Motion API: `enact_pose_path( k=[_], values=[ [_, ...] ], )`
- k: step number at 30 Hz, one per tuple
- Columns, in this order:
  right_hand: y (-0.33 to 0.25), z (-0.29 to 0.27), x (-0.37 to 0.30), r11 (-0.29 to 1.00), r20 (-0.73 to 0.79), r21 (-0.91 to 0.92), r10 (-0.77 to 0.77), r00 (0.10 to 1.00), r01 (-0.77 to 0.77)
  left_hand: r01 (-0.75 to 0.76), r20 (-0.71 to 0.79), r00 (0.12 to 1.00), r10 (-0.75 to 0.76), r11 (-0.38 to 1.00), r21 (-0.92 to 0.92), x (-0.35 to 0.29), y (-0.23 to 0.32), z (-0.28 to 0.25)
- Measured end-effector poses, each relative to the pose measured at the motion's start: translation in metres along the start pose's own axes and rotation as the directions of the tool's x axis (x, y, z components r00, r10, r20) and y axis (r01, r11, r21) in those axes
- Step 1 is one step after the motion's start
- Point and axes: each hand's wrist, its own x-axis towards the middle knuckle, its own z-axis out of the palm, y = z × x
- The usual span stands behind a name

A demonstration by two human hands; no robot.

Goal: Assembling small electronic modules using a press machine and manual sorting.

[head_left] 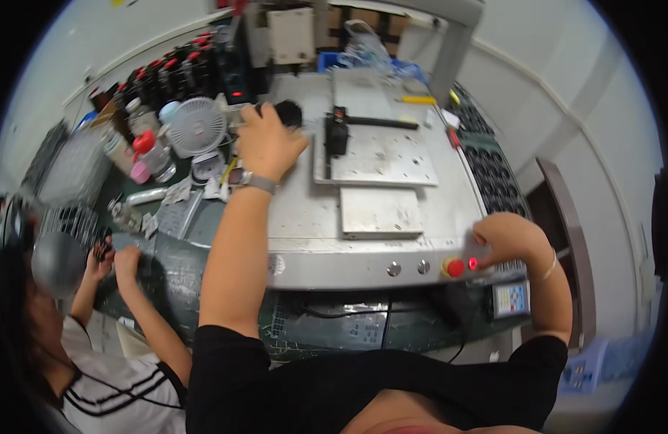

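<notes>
My left hand, with a watch on its wrist, reaches over the left part of the grey metal machine bed. Its fingers are spread, close to a black round part; whether they touch it I cannot tell. My right hand is at the machine's front right corner, loosely curved with thumb and finger apart, beside a lit red button. To the left of that button is a red emergency stop knob. A flat metal plate with small holes carries a black clamp-like block and a dark bar.
A white fan, bottles and black red-capped containers crowd the left. Black trays of round parts line the right side. A keypad controller hangs below my right hand. Another person's hands work at the left table.
</notes>
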Motion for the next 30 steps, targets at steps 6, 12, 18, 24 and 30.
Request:
enact_pose_path(
  k=[6,12,18,24,30],
  values=[
    [0.019,0.012,0.024,0.983,-0.068,0.156,-0.086,0.994,0.096,-0.123,0.264,0.964,0.036,0.939,0.32,-0.011,-0.002,-0.001],
    [0.019,-0.007,0.046,0.998,0.158,-0.011,-0.06,0.986,0.063,-0.226,0.218,0.963,0.157,0.911,0.345,-0.012,-0.005,0.009],
    [0.158,0.036,0.082,0.81,-0.442,0.352,0.586,0.68,-0.469,-0.248,0.177,0.965,0.195,0.899,0.36,-0.014,-0.01,0.008],
    [0.179,0.095,0.088,0.633,-0.022,0.279,0.756,0.654,-0.722,-0.285,0.196,0.955,0.224,0.879,0.382,-0.015,-0.008,0.009],
    [0.191,0.096,0.082,0.745,0.032,0.211,0.642,0.766,-0.633,-0.314,0.249,0.94,0.233,0.878,0.361,-0.011,-0.008,0.013]
  ],
)
